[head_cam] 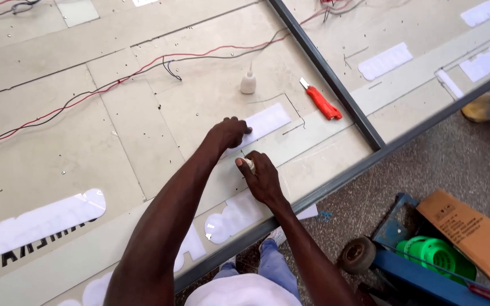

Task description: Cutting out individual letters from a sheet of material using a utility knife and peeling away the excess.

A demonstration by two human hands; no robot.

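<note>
My left hand (229, 133) presses down on the near end of a white rectangular plastic piece (267, 120) lying on the pale board (143, 113). Just below it, my right hand (263, 177) grips a small pale tube (249, 164) with its tip pointed at the board beside the white piece. A small white glue bottle (248, 83) stands upright a little beyond the hands. A red utility knife (322, 102) lies to the right of the white piece, close to the dark metal frame bar.
A dark metal frame (336, 85) borders the board. Red and black wires (114, 82) run across its far side. Several white cut shapes (41, 221) lie near the front edge and on the right panel. A blue trolley (409, 266), green spool (435, 252) and cardboard box (472, 238) stand on the floor.
</note>
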